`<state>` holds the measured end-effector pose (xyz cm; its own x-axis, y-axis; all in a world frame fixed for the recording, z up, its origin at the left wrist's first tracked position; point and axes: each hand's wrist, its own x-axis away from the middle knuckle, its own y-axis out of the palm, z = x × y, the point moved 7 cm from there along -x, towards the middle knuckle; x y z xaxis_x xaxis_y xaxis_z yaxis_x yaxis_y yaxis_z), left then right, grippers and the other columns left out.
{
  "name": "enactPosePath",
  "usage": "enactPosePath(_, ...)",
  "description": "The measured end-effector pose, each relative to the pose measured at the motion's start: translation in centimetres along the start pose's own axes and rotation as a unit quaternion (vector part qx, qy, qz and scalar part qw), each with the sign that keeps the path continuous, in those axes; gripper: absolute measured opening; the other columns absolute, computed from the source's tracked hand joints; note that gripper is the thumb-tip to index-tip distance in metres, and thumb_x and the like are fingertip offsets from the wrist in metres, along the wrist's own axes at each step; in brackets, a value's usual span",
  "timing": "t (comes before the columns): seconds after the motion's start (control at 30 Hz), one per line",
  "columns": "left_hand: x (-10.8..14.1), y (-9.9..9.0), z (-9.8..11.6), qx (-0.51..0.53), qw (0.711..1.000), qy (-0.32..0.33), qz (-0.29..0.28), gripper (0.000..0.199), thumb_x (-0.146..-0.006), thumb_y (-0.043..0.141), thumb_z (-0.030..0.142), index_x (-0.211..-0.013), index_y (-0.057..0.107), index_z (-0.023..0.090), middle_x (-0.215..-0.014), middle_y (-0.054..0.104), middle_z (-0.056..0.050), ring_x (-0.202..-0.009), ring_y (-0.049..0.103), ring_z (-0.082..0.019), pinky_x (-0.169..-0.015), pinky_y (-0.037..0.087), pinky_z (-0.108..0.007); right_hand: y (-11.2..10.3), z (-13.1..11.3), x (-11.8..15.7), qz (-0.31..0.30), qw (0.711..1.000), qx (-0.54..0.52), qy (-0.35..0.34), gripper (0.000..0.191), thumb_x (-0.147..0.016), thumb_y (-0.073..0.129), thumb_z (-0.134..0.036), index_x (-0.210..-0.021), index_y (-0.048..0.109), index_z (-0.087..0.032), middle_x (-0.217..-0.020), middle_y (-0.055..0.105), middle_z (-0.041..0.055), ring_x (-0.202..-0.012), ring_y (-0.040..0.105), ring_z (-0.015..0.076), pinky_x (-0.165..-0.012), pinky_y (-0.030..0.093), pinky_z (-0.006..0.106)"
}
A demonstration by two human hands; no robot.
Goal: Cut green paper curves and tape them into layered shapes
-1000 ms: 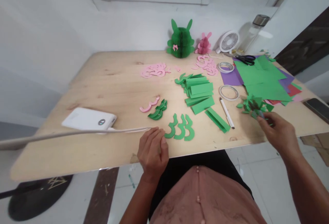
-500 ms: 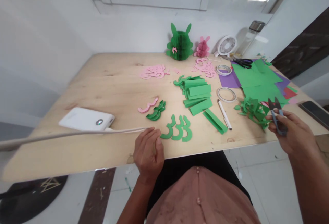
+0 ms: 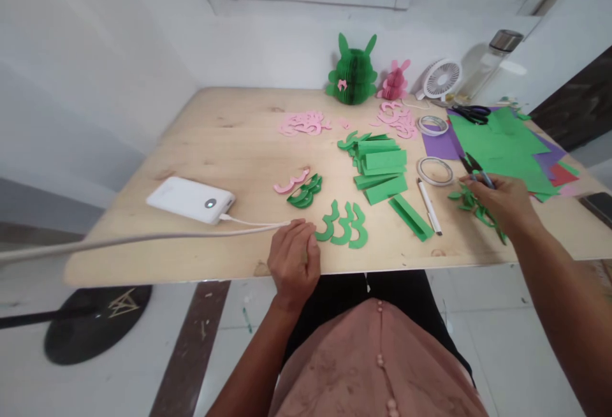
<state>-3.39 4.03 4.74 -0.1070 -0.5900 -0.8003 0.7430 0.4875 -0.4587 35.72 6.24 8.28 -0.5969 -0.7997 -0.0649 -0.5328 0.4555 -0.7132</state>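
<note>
Snips (image 3: 477, 166) partly hidden by right hand (image 3: 502, 201); phone (image 3: 599, 208) cut off at right edge.

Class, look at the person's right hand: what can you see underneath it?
Green paper scraps show past the edge of the right hand, which holds snips. Whatever lies directly beneath the palm is covered.

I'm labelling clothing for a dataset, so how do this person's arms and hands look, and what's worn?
The left hand and right hand are ungloved, with no ring or watch that I can make out. No sleeve shows on the visible part of either arm. The top is dusty pink with small round buttons; the trousers are black.
</note>
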Motion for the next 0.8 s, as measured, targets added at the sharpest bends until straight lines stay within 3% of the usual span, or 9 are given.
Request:
enactPosePath(0.3,0.1,0.3,0.1,-0.019,1.0,0.003,-0.013,0.02,-0.08,0.054,0.006,-0.097,0.061,0.014,-0.089,0.071,-0.011,-0.096,0.067,-0.025,-0.084,0.053,-0.042,4.1,-2.1,-2.7,-0.075,0.961,0.256,-0.071,0.038,-0.074,0.059,-0.038,-0.1,0.074,-0.015,-0.071,0.069,0.0104,-0.064,0.059,0.0234,-0.053,0.031,0.028)
enactPosePath(0.47,0.1,0.3,0.0,-0.016,1.0,-0.001,-0.012,0.02,-0.081,0.053,0.008,-0.097,0.062,0.015,-0.089,0.071,-0.011,-0.096,0.066,-0.025,-0.085,0.052,-0.042,6.1,-2.5,-3.2,-0.11,0.938,0.311,-0.106,0.041,-0.08,0.05,-0.044,-0.099,0.074,-0.017,-0.08,0.072,0.0127,-0.072,0.063,0.0267,-0.053,0.031,0.029)
enactPosePath(0.67,0.1,0.4,0.0,-0.007,1.0,-0.01,-0.021,0.022,-0.079,0.054,0.005,-0.098,0.062,0.015,-0.09,0.071,-0.011,-0.097,0.065,-0.025,-0.086,0.052,-0.042,6.8,-2.6,-3.0,-0.126,0.924,0.345,-0.109,0.05,-0.079,0.048,-0.058,-0.1,0.073,-0.022,-0.079,0.072,0.0114,-0.069,0.064,0.0255,-0.052,0.033,0.028)
enactPosePath(0.8,0.0,0.3,0.1,-0.009,1.0,-0.012,-0.022,0.022,-0.079,0.054,0.004,-0.097,0.061,0.015,-0.09,0.071,-0.011,-0.097,0.065,-0.025,-0.085,0.052,-0.043,7.1,-2.5,-3.3,-0.124,0.92,0.355,-0.108,0.045,-0.079,0.05,-0.054,-0.099,0.072,-0.021,-0.081,0.071,0.0131,-0.072,0.063,0.0266,-0.054,0.032,0.029)
